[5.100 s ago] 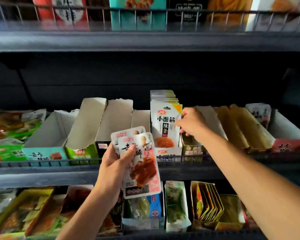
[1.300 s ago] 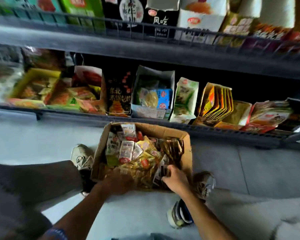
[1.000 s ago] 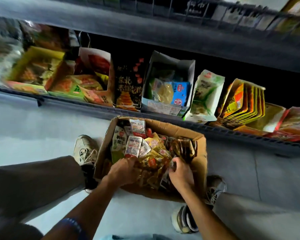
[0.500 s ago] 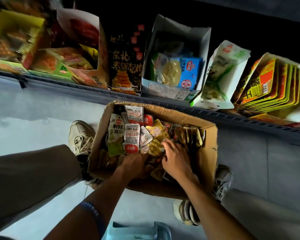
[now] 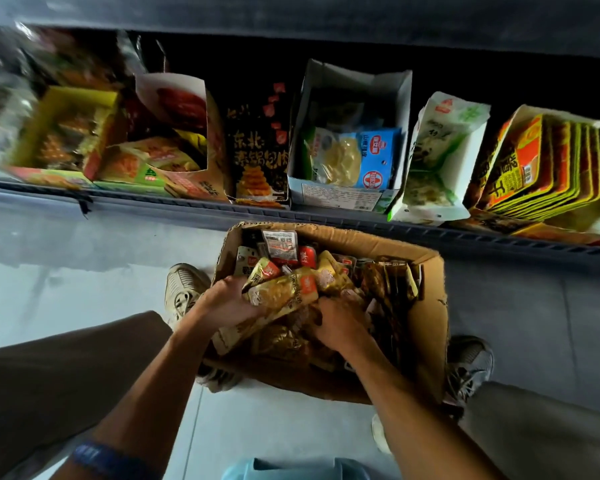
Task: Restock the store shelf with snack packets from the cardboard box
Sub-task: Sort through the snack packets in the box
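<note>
Inside the open brown cardboard box point(image 5: 426, 327) on the grey floor point(image 5: 84, 265), the left hand point(image 5: 227, 303) has its grip closed around a bunch of golden-yellow snack packets point(image 5: 283, 292). The right hand point(image 5: 338, 323) is pushed into the packets; whether it grasps any I cannot tell. Behind stands the dark metal shelf point(image 5: 361, 220) with opened display cartons point(image 5: 352, 140).

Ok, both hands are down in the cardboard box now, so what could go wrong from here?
1. The left hand grips several glossy gold snack packets in one loose bundle; lifted like that, some could slip out.
2. The right hand is buried among packets, so its grip cannot be judged; it may drag extras over the brown cardboard box wall.
3. The box sits tight between both beige sneakers, so a shifted foot might tip it.
</note>
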A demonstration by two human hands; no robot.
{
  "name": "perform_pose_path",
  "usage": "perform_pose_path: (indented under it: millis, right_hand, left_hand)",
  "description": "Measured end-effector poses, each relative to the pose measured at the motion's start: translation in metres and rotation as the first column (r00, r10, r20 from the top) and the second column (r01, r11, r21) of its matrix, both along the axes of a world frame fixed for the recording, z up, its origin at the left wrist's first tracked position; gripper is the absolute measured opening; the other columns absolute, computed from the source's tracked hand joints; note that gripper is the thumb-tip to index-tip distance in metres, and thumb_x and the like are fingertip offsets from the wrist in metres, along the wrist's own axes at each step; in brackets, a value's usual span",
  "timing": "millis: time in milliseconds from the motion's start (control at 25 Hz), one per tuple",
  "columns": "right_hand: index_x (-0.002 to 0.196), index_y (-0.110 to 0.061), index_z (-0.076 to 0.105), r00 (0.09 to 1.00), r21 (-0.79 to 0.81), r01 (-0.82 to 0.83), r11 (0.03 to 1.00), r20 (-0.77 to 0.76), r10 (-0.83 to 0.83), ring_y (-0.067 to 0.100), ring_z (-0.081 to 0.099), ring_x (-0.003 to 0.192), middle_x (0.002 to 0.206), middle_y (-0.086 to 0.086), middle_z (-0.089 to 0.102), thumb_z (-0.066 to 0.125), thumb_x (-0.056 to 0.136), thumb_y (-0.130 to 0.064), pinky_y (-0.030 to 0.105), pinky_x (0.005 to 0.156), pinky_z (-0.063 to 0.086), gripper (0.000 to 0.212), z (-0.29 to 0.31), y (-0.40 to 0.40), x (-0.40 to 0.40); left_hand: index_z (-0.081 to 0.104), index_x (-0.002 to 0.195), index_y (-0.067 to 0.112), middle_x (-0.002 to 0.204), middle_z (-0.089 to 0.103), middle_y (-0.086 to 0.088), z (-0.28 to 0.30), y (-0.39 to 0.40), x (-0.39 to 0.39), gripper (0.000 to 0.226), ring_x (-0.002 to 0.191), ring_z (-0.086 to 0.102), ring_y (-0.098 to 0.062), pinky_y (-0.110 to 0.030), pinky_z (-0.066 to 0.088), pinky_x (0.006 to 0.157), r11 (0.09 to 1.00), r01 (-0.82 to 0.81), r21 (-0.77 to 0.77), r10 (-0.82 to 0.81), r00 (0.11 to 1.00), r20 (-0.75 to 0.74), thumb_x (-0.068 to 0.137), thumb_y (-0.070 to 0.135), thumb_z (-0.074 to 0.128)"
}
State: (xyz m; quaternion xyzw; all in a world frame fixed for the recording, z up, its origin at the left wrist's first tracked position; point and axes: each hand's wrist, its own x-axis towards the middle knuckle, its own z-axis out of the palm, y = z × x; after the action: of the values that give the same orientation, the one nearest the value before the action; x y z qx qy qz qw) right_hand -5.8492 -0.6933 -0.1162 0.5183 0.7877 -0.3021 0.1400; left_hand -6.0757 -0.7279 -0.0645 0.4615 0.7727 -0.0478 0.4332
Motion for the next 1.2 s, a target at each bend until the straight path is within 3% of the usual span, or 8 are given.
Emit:
perform_pose_path:
  millis: [240,440,560,640,720,840,1040,1200]
  right_hand:
    - [0.093,-0.032,0.067,0.820,-0.427,0.349,0.834,-0.291,-0.492,0.006,0.066,0.086,0.091,-0.013,0.070,0.076,0.085,-0.030,0.022,0.071,0.051,0.013,0.036,0.032,0.040]
    - [0.105,-0.033,0.070,0.385,-0.598,0.532,0.600,-0.460,-0.800,0.009,0.067,0.106,0.107,-0.013,0.074,0.083,0.076,-0.038,0.032,0.097,0.048,0.032,0.093,0.046,0.072]
    - [0.106,-0.030,0.072,0.330,-0.572,0.533,0.624,-0.539,-0.775,0.006,0.067,0.103,0.101,-0.017,0.075,0.081,0.079,-0.035,0.035,0.101,0.047,0.029,0.120,0.040,0.067]
    - [0.104,-0.026,0.074,0.264,-0.598,0.522,0.608,-0.564,-0.782,0.013,0.068,0.106,0.103,-0.012,0.076,0.081,0.076,-0.032,0.042,0.105,0.045,0.030,0.136,0.033,0.061]
    - [0.104,-0.022,0.076,0.134,-0.683,0.470,0.559,-0.571,-0.810,0.023,0.067,0.109,0.108,-0.001,0.076,0.081,0.069,-0.030,0.050,0.107,0.043,0.037,0.149,0.028,0.060]
    - [0.106,-0.014,0.073,0.086,-0.743,0.396,0.540,-0.555,-0.827,0.020,0.070,0.101,0.095,-0.010,0.077,0.077,0.074,-0.016,0.048,0.103,0.047,0.032,0.167,0.018,0.058]
    - [0.099,-0.024,0.077,-0.017,-0.735,0.456,0.501,-0.570,-0.821,0.023,0.069,0.107,0.111,0.002,0.074,0.075,0.082,-0.020,0.049,0.101,0.048,0.018,0.163,0.008,0.073]
    - [0.107,-0.024,0.072,-0.013,-0.626,0.610,0.487,-0.622,-0.783,0.019,0.069,0.105,0.109,-0.002,0.075,0.071,0.088,-0.020,0.040,0.095,0.051,0.019,0.169,0.009,0.078]
  left_hand:
    - [0.058,0.115,0.019,0.099,0.071,-0.010,0.003,-0.008,0.021,0.042,0.085,0.068,-0.032,-0.042,0.058,0.078,0.945,-0.254,0.205,0.284,0.950,-0.130,0.083,0.044,0.067]
    - [0.039,0.142,0.015,0.134,0.053,-0.012,0.014,-0.015,0.053,0.082,0.122,0.054,-0.035,-0.046,0.046,0.100,0.972,-0.219,0.079,0.230,0.959,-0.168,0.077,0.052,0.071]
    - [0.052,0.131,0.029,0.124,0.062,0.000,0.047,-0.004,0.080,0.046,0.115,0.062,-0.028,-0.045,0.053,0.091,0.851,-0.302,0.429,0.263,0.953,0.151,0.088,0.038,0.064]
    - [0.069,0.106,0.029,0.104,0.074,0.003,0.089,0.008,0.095,0.018,0.100,0.069,-0.023,-0.042,0.055,0.085,0.710,-0.640,0.294,0.347,0.681,0.645,0.098,0.031,0.053]
    - [0.076,0.102,0.024,0.100,0.076,-0.002,0.120,0.009,0.100,0.038,0.095,0.069,-0.021,-0.040,0.052,0.087,0.708,-0.702,-0.075,0.384,0.294,0.875,0.104,0.042,0.042]
    - [0.067,0.114,0.015,0.086,0.077,0.004,0.136,0.001,0.106,0.023,0.083,0.071,-0.018,-0.033,0.056,0.071,0.750,-0.657,-0.080,0.353,0.295,0.888,0.100,0.026,0.052]
    - [0.062,0.113,0.008,0.092,0.078,-0.007,0.125,-0.015,0.101,0.022,0.083,0.074,-0.024,-0.041,0.059,0.072,0.503,-0.847,-0.173,0.482,0.109,0.869,0.091,0.008,0.064]
    - [0.048,0.131,0.022,0.122,0.067,-0.009,0.106,-0.020,0.089,0.054,0.099,0.070,-0.025,-0.051,0.058,0.085,0.649,-0.701,0.296,0.476,0.678,0.560,0.084,0.020,0.076]
